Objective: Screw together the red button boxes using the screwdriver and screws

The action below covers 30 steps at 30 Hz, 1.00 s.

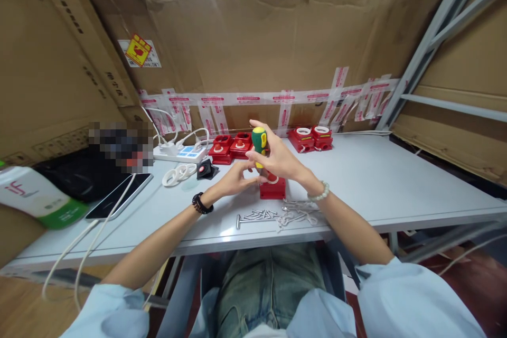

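A screwdriver (259, 140) with a green and yellow handle stands nearly upright in my right hand (283, 157), its lower end over a red box (272, 190). My left hand (234, 179) is closed at the upper left of this box, thumb and fingertips around the lower end of the screwdriver; what they pinch is hidden. A white ring shows on top of the box. Just in front lie several silver screws (259, 215) and a tangle of white cords (297, 214).
More red boxes (222, 150) stand behind my left hand, and two with white rings (311, 139) at the back right. Loose white rings (179, 174), a small black packet (206, 169), a power strip (180, 153), a phone (121, 198) and a white-green bottle (43, 198) lie leftward. Cardboard (253, 42) walls the back.
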Available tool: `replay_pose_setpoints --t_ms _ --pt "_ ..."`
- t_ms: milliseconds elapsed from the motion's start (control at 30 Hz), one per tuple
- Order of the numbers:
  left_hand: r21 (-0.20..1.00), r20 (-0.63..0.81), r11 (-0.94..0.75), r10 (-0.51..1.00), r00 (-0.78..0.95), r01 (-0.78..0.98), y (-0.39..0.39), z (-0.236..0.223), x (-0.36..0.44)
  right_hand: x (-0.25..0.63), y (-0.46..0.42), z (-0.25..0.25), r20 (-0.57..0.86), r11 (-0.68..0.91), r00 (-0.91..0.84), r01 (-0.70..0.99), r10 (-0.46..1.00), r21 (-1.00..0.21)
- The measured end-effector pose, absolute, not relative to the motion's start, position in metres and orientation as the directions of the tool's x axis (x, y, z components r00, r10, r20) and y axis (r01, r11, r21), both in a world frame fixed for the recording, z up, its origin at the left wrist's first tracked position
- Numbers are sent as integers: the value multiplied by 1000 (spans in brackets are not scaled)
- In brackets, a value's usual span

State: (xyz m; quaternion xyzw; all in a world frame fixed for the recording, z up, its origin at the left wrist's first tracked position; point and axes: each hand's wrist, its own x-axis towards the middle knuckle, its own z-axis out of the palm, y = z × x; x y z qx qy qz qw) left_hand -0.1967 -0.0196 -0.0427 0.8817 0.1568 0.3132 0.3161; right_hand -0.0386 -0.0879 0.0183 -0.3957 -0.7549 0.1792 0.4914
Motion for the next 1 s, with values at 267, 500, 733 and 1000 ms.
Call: replay_pose_setpoints --t_ms 267,500,733,1000 --pt "723 447 -691 502 740 33 -18 -45 -191 -37 -90 18 659 599 -58 481 750 -640" --pt "724 470 -689 528 707 34 -23 -44 -190 -32 -92 23 685 624 -71 491 725 -609" --pt "751 479 -659 573 665 28 -25 -43 -187 -35 -93 22 670 627 -81 450 738 -636" --pt "724 472 -689 522 711 25 -27 -40 -191 -35 -93 20 667 621 -78 456 741 -637"
